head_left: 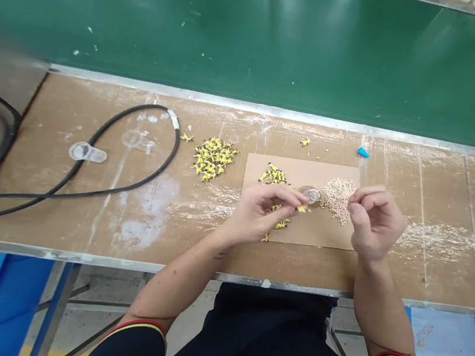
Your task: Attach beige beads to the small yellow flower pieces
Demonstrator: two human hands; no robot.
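Observation:
My left hand (266,211) pinches a small yellow-and-black figure (302,209) between thumb and fingertips. My right hand (375,221) is closed, thumb against forefinger, beside a pile of tiny beige pieces (338,197); anything between its fingertips is too small to make out. Between the hands, a small round clear container (312,197) stands on a cardboard sheet (315,236); its contents are unclear. More yellow-and-black figures (274,174) lie on the sheet behind my left hand, and some are partly covered by it.
A larger heap of yellow figures (214,159) sits to the left on the cardboard-covered table (193,242). Farther left are a looped black cable (105,190) and clear plastic scoops (87,153). A blue cap-like piece (363,152) lies behind the sheet. A green conveyor surface (247,44) runs along the back.

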